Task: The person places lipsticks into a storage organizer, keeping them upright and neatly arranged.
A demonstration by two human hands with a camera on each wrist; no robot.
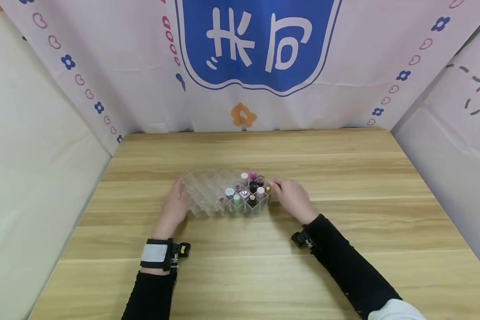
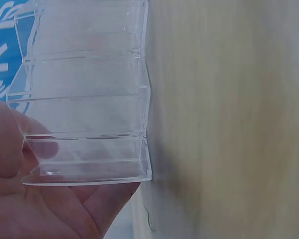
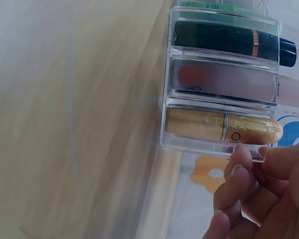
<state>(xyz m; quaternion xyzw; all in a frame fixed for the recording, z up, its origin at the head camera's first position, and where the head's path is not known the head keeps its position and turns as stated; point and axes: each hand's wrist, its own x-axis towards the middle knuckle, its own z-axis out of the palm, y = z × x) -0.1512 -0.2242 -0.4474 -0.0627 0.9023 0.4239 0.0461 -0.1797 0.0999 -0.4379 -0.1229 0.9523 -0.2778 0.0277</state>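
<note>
A clear plastic lipstick organizer with diamond-shaped slots spans the space between both hands. Its right half holds several lipsticks and tubes with pink, black, white, green and gold tops; the left half shows bare slots. My left hand grips the left end, the thumb seen through the clear wall in the left wrist view. At the opposite end, my right hand pinches the upper edge between thumb and fingers, beside a gold lipstick. A frosted tube and a dark lipstick stand farther along. Whether the base touches the table I cannot tell.
The light wood table extends around the organizer. Behind it hangs a white cloth with a blue emblem, hearts and flowers. Pale sheets border the left and right sides.
</note>
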